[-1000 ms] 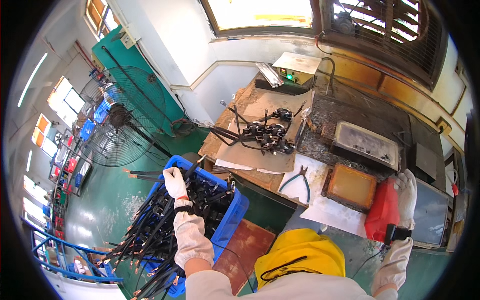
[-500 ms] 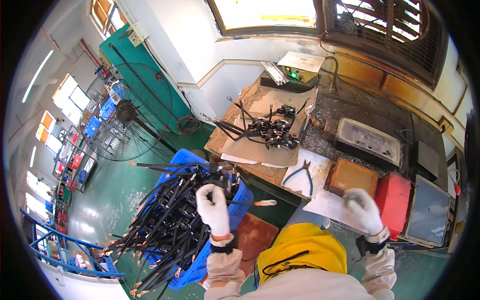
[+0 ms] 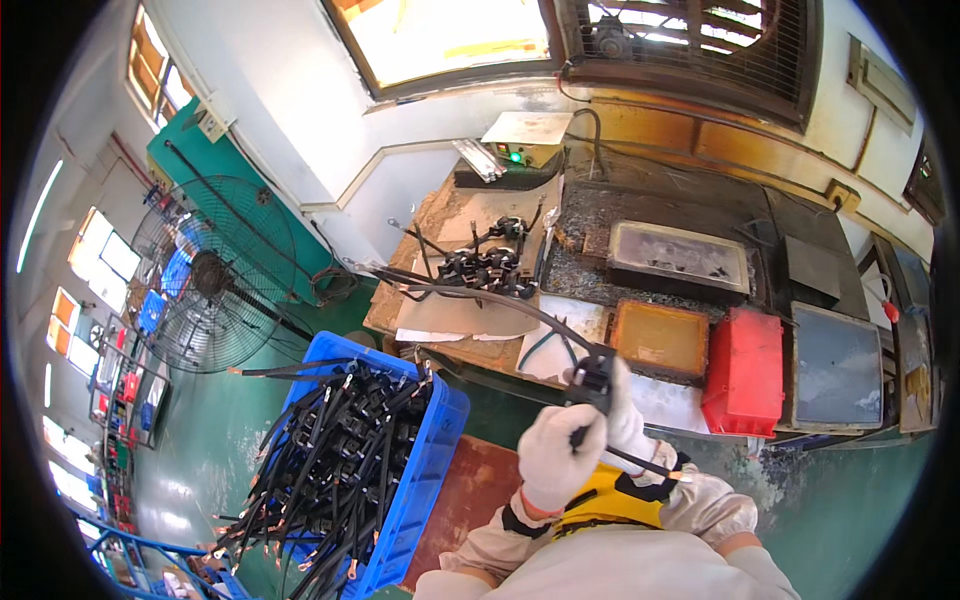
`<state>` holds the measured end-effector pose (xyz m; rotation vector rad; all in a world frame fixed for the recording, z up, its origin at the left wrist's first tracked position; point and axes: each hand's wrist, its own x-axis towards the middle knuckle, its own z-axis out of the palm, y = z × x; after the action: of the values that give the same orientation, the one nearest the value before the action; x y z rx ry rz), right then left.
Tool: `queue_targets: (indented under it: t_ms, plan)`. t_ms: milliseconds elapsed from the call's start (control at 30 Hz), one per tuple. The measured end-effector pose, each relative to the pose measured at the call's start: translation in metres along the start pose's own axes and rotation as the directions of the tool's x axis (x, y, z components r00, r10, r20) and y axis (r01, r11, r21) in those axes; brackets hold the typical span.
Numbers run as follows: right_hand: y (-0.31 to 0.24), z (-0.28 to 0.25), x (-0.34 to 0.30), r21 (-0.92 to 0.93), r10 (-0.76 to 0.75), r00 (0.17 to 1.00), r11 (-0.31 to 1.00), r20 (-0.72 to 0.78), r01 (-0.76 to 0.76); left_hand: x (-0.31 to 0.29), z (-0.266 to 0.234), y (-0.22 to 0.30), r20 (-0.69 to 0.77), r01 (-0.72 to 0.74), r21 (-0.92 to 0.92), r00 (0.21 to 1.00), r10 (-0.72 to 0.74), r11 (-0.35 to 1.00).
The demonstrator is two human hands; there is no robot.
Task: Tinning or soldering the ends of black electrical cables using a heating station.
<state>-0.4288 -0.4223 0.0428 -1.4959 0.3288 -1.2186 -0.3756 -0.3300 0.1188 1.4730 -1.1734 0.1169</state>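
Observation:
Both white-gloved hands meet over the yellow cloth at my lap. A black cable with a dark block (image 3: 590,380) runs between them. Its long end reaches up and left across the bench, and a copper-tipped end sticks out at lower right. My left hand (image 3: 560,458) is closed round the cable just below the block. Against the block's right side, my right hand (image 3: 626,418) is closed on the same piece, its fingers partly hidden. To the left, a blue crate (image 3: 432,440) is heaped with similar black cables (image 3: 350,430) with copper ends.
On the bench, several black cable assemblies (image 3: 485,268) lie on cardboard, near blue-handled pliers (image 3: 548,345). An amber-filled square tray (image 3: 660,338), a red box (image 3: 745,375) and a grey rectangular pan (image 3: 680,255) stand to the right. A floor fan (image 3: 210,275) stands far left.
My left hand has brought a cable from the crate to the front of my body. My right hand has moved in from the right and joined it. The view has shifted right.

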Motion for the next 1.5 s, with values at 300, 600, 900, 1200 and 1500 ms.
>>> queue_targets:
  t_ms: [300,600,900,1200,1500]
  plan:
    - [0.023,-0.046,-0.031,-0.064,0.21,0.963,0.973,-0.169,-0.223,0.006,0.006,0.009,0.46,0.393,-0.559,0.88,-0.121,0.73]
    - [-0.055,-0.059,0.003,0.236,0.568,0.815,0.781,0.114,-0.578,0.002,0.01,-0.073,0.411,0.637,-0.588,0.767,-0.493,0.499]
    - [-0.08,-0.063,0.01,0.235,0.578,0.811,0.803,-0.084,-0.548,0.022,-0.003,-0.074,0.095,0.341,-0.856,0.842,-0.531,0.388]
    - [-0.064,-0.091,0.01,-0.122,0.199,0.863,0.951,-0.464,-0.285,0.006,0.008,-0.048,0.735,0.84,-0.537,0.423,-0.53,-0.074]
    - [-0.053,-0.148,-0.045,-0.056,0.376,0.886,0.913,-0.271,-0.404,-0.007,0.031,-0.062,0.836,0.942,-0.331,0.264,-0.481,-0.059]
